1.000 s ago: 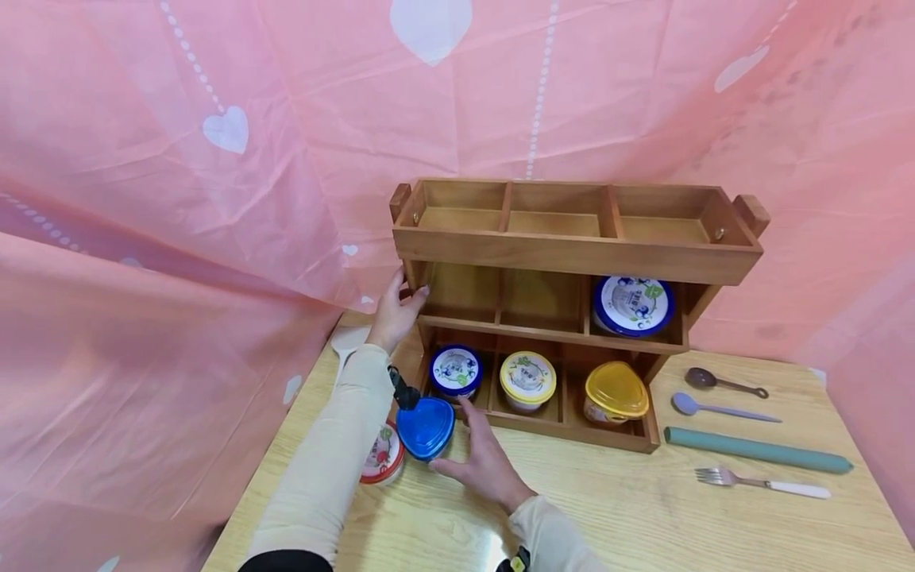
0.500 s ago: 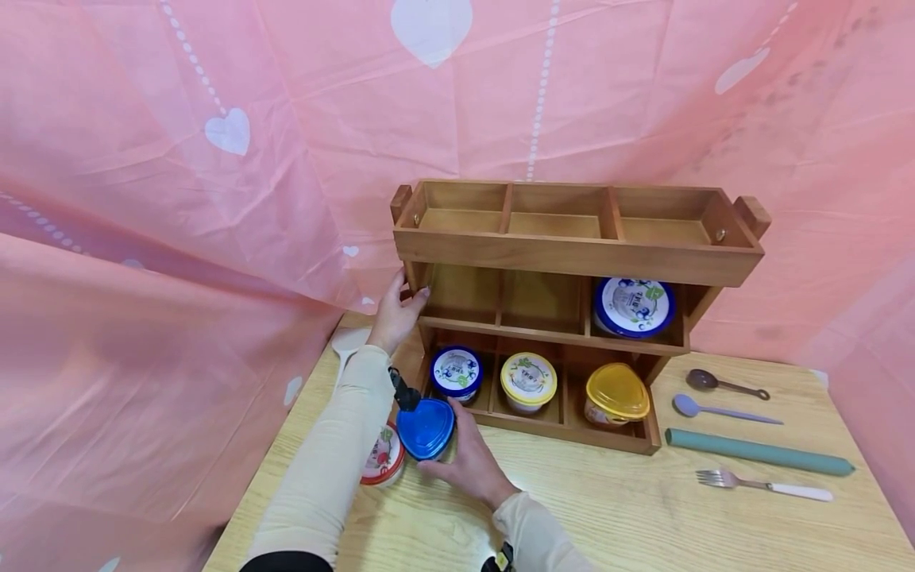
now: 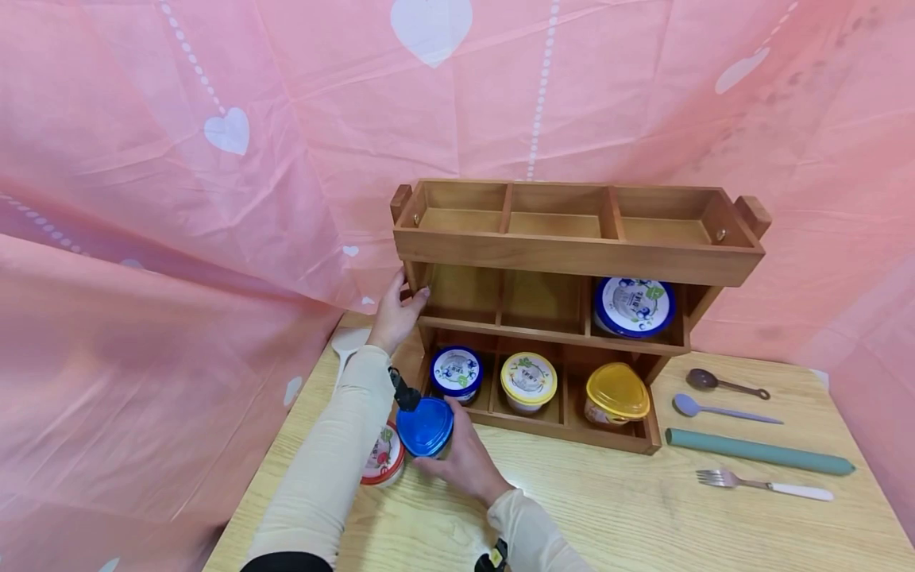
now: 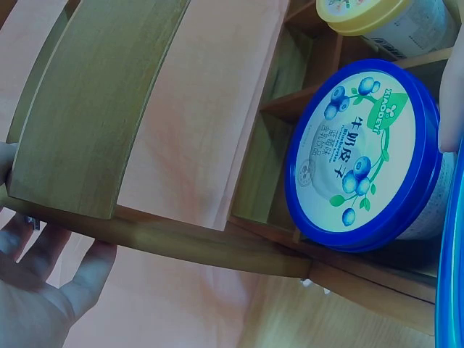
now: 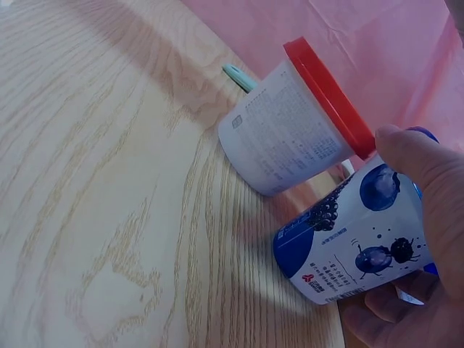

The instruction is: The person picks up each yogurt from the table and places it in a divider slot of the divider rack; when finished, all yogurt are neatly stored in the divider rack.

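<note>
My left hand (image 3: 395, 316) grips the left side of a tiered wooden rack (image 3: 572, 253); in the left wrist view, its fingers (image 4: 88, 279) lie against the wooden side frame. My right hand (image 3: 468, 461) holds a blue-lidded yogurt cup (image 3: 423, 427) around its side, in front of the rack's lower left corner. Blueberries are printed on that cup in the right wrist view, where the thumb (image 5: 413, 156) lies near its lid. Just left of it stands a red-lidded tub (image 3: 384, 457), partly hidden by my left sleeve in the head view.
Bottom compartments hold a blue-lidded tub (image 3: 456, 372), a yellow-lidded tub (image 3: 527, 381) and a yellow-lidded cup (image 3: 616, 391). Another blue-lidded tub (image 3: 634, 306) sits above right. Right of the rack lie a brown spoon (image 3: 704, 379), purple spoon (image 3: 688, 405), green stick (image 3: 758, 451) and fork (image 3: 725, 478).
My right hand has moved slightly left and closed around the blue-lidded yogurt cup. My left hand has stayed on the rack's side.
</note>
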Demonstrator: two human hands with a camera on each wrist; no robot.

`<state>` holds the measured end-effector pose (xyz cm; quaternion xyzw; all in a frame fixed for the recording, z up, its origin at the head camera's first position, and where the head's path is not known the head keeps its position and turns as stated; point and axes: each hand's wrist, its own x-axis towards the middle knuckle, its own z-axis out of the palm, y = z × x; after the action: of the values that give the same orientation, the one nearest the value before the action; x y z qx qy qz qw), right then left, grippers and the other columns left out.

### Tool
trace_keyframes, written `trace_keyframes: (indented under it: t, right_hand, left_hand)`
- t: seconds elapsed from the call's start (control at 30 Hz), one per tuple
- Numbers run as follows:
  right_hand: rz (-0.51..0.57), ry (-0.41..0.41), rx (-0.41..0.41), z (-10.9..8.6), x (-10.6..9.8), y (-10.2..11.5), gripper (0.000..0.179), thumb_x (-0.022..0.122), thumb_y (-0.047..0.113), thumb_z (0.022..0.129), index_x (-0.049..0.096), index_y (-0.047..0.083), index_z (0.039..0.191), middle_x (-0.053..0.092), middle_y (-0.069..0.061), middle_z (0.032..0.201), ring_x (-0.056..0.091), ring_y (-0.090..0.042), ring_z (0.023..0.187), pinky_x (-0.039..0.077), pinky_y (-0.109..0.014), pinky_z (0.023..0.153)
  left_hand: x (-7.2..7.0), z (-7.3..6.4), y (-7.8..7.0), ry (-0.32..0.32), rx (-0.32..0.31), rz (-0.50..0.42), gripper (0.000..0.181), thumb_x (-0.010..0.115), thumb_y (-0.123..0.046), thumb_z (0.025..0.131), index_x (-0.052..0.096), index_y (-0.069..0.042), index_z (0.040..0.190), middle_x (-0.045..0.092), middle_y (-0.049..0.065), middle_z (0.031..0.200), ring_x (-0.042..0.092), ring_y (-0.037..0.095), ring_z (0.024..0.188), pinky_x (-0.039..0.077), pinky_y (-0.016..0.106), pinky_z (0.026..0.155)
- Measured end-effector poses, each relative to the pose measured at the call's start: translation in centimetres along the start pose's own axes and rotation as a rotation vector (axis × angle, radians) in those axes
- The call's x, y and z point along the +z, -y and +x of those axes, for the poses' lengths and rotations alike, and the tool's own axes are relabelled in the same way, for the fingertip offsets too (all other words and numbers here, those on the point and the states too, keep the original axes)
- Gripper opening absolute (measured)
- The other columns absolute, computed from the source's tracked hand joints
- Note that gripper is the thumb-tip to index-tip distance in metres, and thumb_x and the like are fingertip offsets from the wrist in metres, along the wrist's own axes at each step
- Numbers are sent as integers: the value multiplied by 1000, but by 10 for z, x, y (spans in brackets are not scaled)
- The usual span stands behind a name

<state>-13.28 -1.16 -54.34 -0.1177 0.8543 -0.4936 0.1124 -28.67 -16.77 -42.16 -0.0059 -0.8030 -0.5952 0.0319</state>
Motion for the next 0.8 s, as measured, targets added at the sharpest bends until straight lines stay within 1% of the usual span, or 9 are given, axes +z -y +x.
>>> trace_keyframes:
  t: [0.23,0.43,0.7,0.8]
  right_hand:
    - [13,-11,38,-1,0,2,109,87,36,73,18,16,155,31,-16,157,38,-38,141,36,-58,112]
    - [20,-37,60,-6,-4,4,109,88,36,73,19,18,155,31,-14,158,37,-39,142,36,-60,111]
    - [40,-94,28,-21,-20,7,110,89,40,70,22,16,154,34,-15,156,39,-39,140,38,-59,110]
    - [39,-124,13,-27,-27,6,110,90,38,69,24,15,153,36,-15,154,41,-38,139,39,-59,110]
  left_hand:
    - [0,-2,-1,3,-8,-3,60,57,-32,100,27,-41,153,37,0,156,44,33,138,44,54,107]
    - [-1,-3,-4,-3,-11,8,61,57,-32,101,27,-40,153,37,3,156,45,35,137,45,54,106]
    - [-2,-1,-4,2,-13,8,62,57,-31,100,27,-37,154,37,4,156,44,34,138,45,53,106]
    - [-1,-2,-4,3,-14,3,62,57,-31,100,27,-36,154,36,3,157,44,34,138,45,53,106]
